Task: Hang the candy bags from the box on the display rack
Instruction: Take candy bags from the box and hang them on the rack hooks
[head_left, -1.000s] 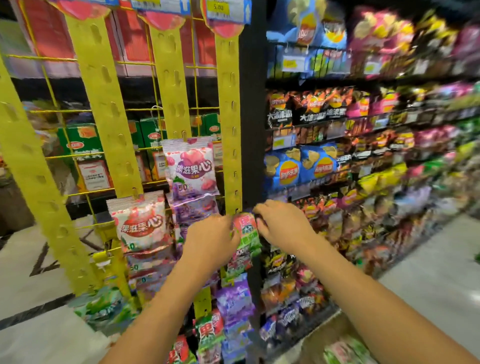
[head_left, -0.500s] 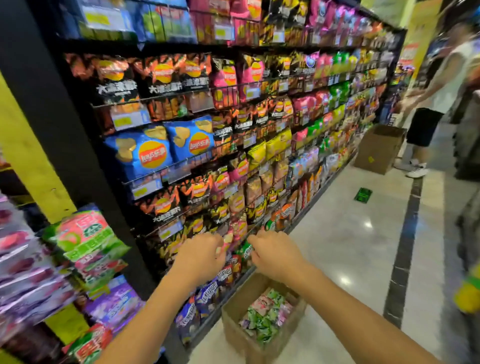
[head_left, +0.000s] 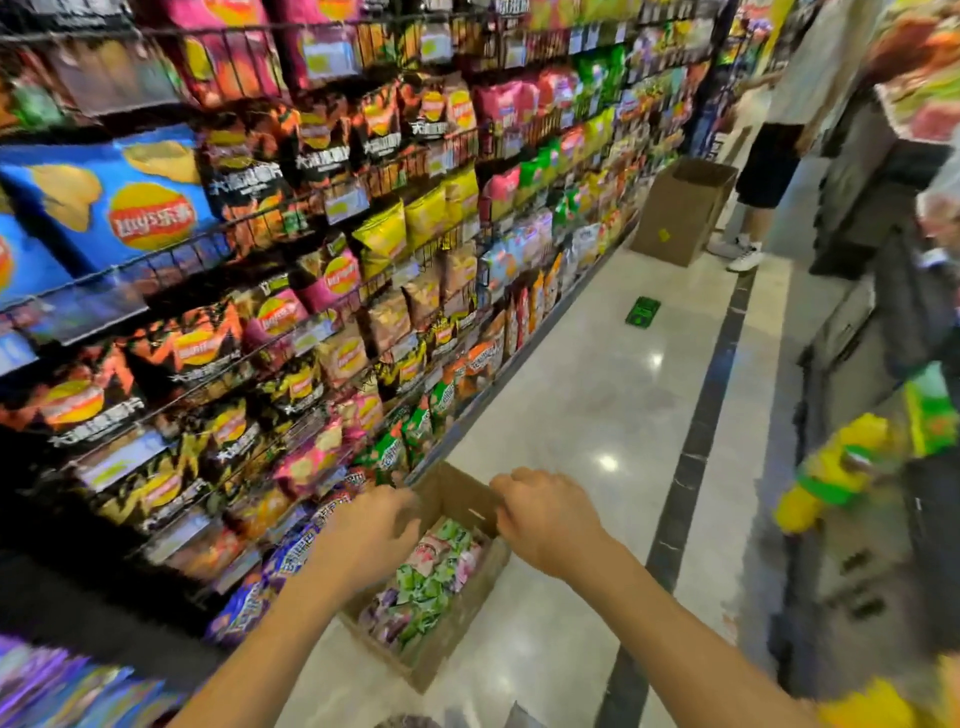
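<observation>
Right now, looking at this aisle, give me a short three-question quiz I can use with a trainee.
1. True or false: the candy bags in the near box are all one colour.
2. Where is the second cardboard box? A on a shelf; B on the floor farther down the aisle; C in the person's arms.
3. Fill in: the left hand and right hand are both above the near ____.
Key: 1 false, they are green, pink and purple; 2 B; 3 box.
</observation>
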